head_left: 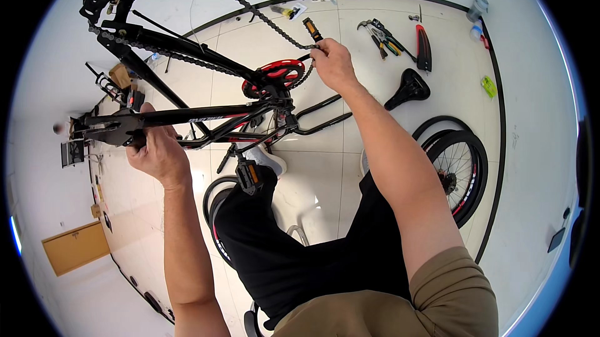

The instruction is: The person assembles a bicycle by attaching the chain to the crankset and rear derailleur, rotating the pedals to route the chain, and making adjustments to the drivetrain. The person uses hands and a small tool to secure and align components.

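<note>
A black bicycle frame (212, 113) with red markings stretches across the upper left, without wheels or saddle fitted. My left hand (161, 154) grips its left end, fingers wrapped around the tube beside a dark, rounded part (115, 129). My right hand (332, 65) pinches the bicycle chain (262, 17) just right of the red chainring (282, 74). From there the chain runs up to the frame's far end, and another length passes back along the tubes. One pedal (249, 176) hangs below the frame; another pedal (311, 28) stands above my right hand.
Pliers and other hand tools (382, 38), a red and black mudguard (424, 48) and a saddle (409, 88) lie on the tiled floor. Wheels (459, 171) rest right of my legs, with another wheel (219, 218) at the left. Bottles (477, 9) stand by the wall.
</note>
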The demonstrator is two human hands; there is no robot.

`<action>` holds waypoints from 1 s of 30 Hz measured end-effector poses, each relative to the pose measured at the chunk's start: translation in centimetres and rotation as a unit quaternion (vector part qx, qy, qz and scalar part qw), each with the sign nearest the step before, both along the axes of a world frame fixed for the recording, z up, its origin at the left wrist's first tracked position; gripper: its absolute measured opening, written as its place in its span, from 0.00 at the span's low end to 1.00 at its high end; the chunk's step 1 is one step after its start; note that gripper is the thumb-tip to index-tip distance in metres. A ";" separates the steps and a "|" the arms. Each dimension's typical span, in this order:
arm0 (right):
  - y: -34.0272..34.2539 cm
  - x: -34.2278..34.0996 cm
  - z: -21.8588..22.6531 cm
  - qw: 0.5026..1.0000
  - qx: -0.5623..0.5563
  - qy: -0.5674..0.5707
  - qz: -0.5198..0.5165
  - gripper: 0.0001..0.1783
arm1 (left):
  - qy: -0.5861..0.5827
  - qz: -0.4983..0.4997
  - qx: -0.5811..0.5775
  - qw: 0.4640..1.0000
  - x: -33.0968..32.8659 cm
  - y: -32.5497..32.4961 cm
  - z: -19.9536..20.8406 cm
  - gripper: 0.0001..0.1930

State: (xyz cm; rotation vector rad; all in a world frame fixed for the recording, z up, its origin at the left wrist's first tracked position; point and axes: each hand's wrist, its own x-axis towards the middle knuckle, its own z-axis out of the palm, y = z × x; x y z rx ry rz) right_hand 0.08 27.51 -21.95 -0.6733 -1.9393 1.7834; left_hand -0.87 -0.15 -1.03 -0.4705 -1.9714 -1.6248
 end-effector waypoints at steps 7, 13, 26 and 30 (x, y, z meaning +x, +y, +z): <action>0.1 0.1 0.2 1.000 -0.009 0.000 0.001 0.12 | 0.002 -0.004 0.000 1.000 0.0 0.1 0.0 0.08; 0.0 0.0 0.4 1.000 -0.015 -0.014 0.001 0.13 | 0.009 -0.011 -0.006 1.000 0.1 0.1 0.1 0.10; 0.1 -0.1 0.4 1.000 -0.018 -0.001 -0.007 0.13 | 0.002 0.019 0.004 1.000 0.2 0.7 0.2 0.08; 0.1 -0.1 0.3 1.000 -0.022 0.006 -0.010 0.13 | -0.001 0.022 0.006 1.000 0.1 0.7 0.2 0.08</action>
